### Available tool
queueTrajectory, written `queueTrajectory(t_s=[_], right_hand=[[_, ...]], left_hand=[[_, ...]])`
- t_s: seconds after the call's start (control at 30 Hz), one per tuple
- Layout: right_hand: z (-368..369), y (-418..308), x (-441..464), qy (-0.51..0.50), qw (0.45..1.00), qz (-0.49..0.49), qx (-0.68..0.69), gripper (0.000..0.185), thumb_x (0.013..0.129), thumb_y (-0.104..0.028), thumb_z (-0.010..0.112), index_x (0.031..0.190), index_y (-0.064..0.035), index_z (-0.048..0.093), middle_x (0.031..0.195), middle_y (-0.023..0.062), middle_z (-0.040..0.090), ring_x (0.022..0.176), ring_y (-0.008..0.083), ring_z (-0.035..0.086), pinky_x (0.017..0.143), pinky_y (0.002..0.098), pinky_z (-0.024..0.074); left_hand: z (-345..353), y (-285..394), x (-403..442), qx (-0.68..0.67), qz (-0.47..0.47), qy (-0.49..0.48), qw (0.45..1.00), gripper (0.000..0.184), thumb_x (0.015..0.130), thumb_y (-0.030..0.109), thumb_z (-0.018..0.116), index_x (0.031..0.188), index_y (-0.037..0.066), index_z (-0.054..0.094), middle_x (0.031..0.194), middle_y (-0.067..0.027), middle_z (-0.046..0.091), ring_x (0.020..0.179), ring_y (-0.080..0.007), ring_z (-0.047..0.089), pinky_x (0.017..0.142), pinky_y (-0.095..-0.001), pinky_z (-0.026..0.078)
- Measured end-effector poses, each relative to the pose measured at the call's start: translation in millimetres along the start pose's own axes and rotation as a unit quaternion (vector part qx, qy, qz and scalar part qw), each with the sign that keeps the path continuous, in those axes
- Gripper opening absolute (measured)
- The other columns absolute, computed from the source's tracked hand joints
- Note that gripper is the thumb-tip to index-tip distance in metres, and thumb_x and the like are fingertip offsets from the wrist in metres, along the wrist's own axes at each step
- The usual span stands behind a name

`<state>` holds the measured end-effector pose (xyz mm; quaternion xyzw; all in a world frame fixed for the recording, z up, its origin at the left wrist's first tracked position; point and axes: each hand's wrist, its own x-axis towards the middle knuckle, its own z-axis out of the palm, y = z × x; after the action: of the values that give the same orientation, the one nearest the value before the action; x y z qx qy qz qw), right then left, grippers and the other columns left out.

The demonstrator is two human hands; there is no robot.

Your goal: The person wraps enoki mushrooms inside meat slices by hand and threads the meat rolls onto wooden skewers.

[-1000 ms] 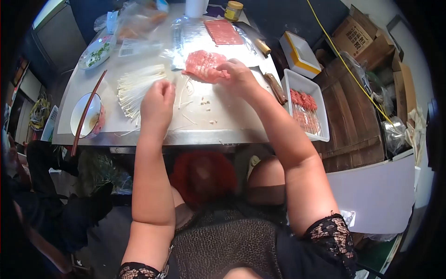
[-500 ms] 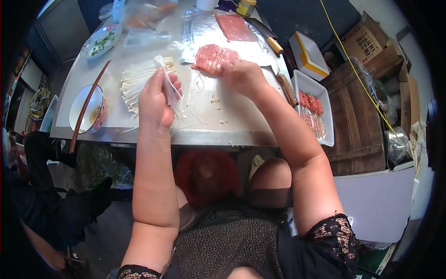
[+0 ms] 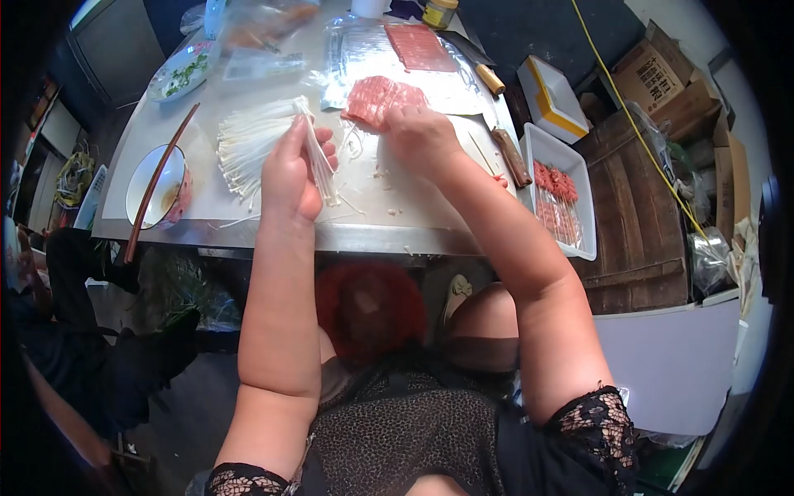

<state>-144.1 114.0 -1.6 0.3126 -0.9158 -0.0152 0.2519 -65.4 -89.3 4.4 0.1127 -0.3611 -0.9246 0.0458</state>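
Note:
My left hand [image 3: 295, 169] holds a small bunch of thin white enoki mushrooms [image 3: 321, 165], its fingers curled round the stems. Just left of it a larger fan of enoki mushrooms [image 3: 248, 149] lies on the table. My right hand [image 3: 420, 139] is at the lower right edge of a thin pink meat slice [image 3: 376, 99], its fingers closed on that edge; the fingertips are partly hidden. Behind, more sliced meat [image 3: 418, 47] rests on a silver foil sheet [image 3: 356, 54]. Loose mushroom bits lie between my hands.
A bowl [image 3: 157, 186] with chopsticks [image 3: 162, 182] across it and a plate of chopped greens [image 3: 184, 76] are at the left. A cleaver [image 3: 490, 78], a second wooden handle [image 3: 511, 155] and a white tray of skewers [image 3: 556, 194] are at the right. Someone's dark-clothed leg [image 3: 74, 264] shows at far left.
My left hand has gone from a closed fist above the mushrooms to holding a bunch of them upright. My right hand has stayed at the meat's edge. The camera view has shifted slightly.

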Motion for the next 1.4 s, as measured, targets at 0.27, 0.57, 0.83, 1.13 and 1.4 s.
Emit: queueTrajectory(t_s=[0.27, 0.57, 0.83, 1.13, 1.4], right_hand=[[-15.1, 32.0, 8.1, -0.016, 0.994, 0.040, 0.096, 0.011, 0.090, -0.015, 0.057, 0.096, -0.0140, 0.066, 0.083, 0.0091, 0.070, 0.080, 0.0293, 0.070, 0.067, 0.0392, 0.0545], [-97.9, 3.0, -69.1, -0.149, 0.967, 0.067, 0.195, 0.023, 0.093, -0.021, 0.062, 0.112, -0.0127, 0.071, 0.102, 0.0124, 0.072, 0.093, 0.0329, 0.067, 0.084, 0.0408, 0.0533], [-73.9, -3.3, -90.7, 0.047, 0.821, 0.258, 0.507, 0.025, 0.093, -0.021, 0.069, 0.110, -0.0025, 0.073, 0.100, 0.0118, 0.072, 0.087, 0.0174, 0.067, 0.081, 0.0295, 0.0518], [-71.2, -17.3, -87.7, -0.006, 0.621, 0.291, 0.728, 0.024, 0.092, -0.018, 0.072, 0.105, 0.0027, 0.071, 0.092, 0.0011, 0.070, 0.081, 0.0052, 0.059, 0.072, 0.0207, 0.0484], [-63.3, -22.5, -92.5, -0.018, 0.604, 0.304, 0.736, 0.024, 0.092, -0.019, 0.071, 0.102, 0.0030, 0.070, 0.087, -0.0005, 0.067, 0.076, 0.0036, 0.056, 0.066, 0.0198, 0.0463]], left_hand=[[-0.9, -0.7, 4.7, -0.063, -0.030, -0.017, 0.997, 0.026, 0.100, 0.023, 0.058, 0.116, 0.002, 0.058, 0.098, -0.0146, 0.065, 0.084, -0.0216, 0.067, 0.079, -0.0345, 0.061], [7.0, -3.1, -2.2, -0.028, -0.078, -0.074, 0.994, 0.029, 0.100, 0.016, 0.057, 0.122, -0.003, 0.054, 0.105, -0.0195, 0.065, 0.094, -0.0262, 0.068, 0.085, -0.0393, 0.061], [27.7, -30.2, -24.6, 0.091, -0.096, -0.158, 0.979, 0.025, 0.097, 0.013, 0.062, 0.116, -0.003, 0.060, 0.099, -0.0133, 0.068, 0.085, -0.0203, 0.070, 0.079, -0.0335, 0.061], [36.8, -37.6, -42.1, 0.209, -0.138, -0.215, 0.944, 0.026, 0.092, 0.024, 0.072, 0.100, 0.000, 0.067, 0.085, -0.0087, 0.070, 0.070, -0.0150, 0.069, 0.063, -0.0273, 0.058], [33.9, -34.5, -43.9, 0.335, -0.066, -0.214, 0.915, 0.025, 0.093, 0.023, 0.072, 0.099, -0.001, 0.069, 0.086, -0.0082, 0.071, 0.073, -0.0150, 0.068, 0.066, -0.0263, 0.056]])
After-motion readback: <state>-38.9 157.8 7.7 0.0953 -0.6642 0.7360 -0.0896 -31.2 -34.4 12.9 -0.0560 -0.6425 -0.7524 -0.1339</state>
